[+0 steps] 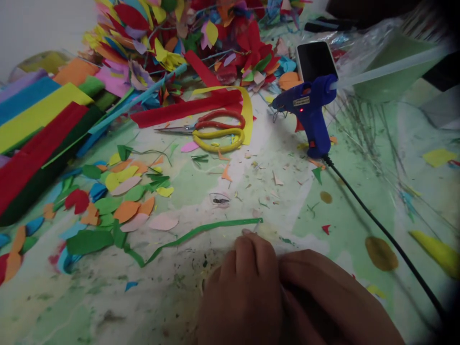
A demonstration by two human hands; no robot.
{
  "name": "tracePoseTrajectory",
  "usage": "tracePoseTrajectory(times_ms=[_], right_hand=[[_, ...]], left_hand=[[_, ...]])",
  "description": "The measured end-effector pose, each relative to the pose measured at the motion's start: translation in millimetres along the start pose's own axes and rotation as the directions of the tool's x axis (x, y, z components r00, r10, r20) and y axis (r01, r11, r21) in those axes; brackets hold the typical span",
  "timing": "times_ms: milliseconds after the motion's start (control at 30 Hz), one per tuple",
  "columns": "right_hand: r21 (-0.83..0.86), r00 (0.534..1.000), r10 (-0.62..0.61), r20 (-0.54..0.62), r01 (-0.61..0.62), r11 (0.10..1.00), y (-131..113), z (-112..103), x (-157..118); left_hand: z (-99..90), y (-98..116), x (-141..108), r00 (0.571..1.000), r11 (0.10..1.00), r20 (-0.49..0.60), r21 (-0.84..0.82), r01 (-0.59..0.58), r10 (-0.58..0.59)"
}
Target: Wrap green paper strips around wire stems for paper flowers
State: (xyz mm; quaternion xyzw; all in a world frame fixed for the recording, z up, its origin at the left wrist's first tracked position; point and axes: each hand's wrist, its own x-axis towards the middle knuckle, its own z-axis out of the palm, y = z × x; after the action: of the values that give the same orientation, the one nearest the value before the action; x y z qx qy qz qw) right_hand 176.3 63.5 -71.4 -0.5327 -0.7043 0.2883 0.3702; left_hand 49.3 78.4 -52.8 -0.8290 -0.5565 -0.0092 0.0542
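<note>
My left hand [242,282] is closed at the bottom middle, fingertips pinched together. From them pokes the tip of a thin, pale wire [257,226], touching the end of a narrow green paper strip [201,229]. The strip runs loosely leftward over the table toward cut paper leaves. Pressed close beside it on the right, my right hand [334,292] is curled, and its fingertips are hidden. A blue hot glue gun [314,115] with a lit red light stands beyond my hands. Scissors [219,130] with red and yellow handles lie farther back, left of the gun.
Colourful paper flowers [215,38] are heaped at the back. Folded paper strips [39,143] lie at left, with cut petals [125,211] nearby. A phone [316,60] sits behind the gun. The gun's black cord [381,225] crosses the right side, near thin wires [373,129].
</note>
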Motion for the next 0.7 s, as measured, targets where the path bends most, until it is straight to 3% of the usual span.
tracePoseTrajectory(times_ms=[267, 467, 700], right_hand=[[0.007, 1.0, -0.02, -0.012, 0.02, 1.0, 4, -3, -2], [0.017, 0.99, 0.001, -0.143, 0.001, 1.0, 11, -12, -13], [0.068, 0.995, 0.036, -0.089, -0.03, 0.997, 15, -8, -18]], left_hand=[[-1.4, -1, 3, 0.995, 0.998, 0.072, -0.003, -0.063, 0.063], [-2.2, -1, 4, 0.993, 0.996, 0.087, 0.03, -0.087, 0.084], [-5.8, -3, -2, 0.989, 0.994, 0.1, 0.028, -0.109, 0.105]])
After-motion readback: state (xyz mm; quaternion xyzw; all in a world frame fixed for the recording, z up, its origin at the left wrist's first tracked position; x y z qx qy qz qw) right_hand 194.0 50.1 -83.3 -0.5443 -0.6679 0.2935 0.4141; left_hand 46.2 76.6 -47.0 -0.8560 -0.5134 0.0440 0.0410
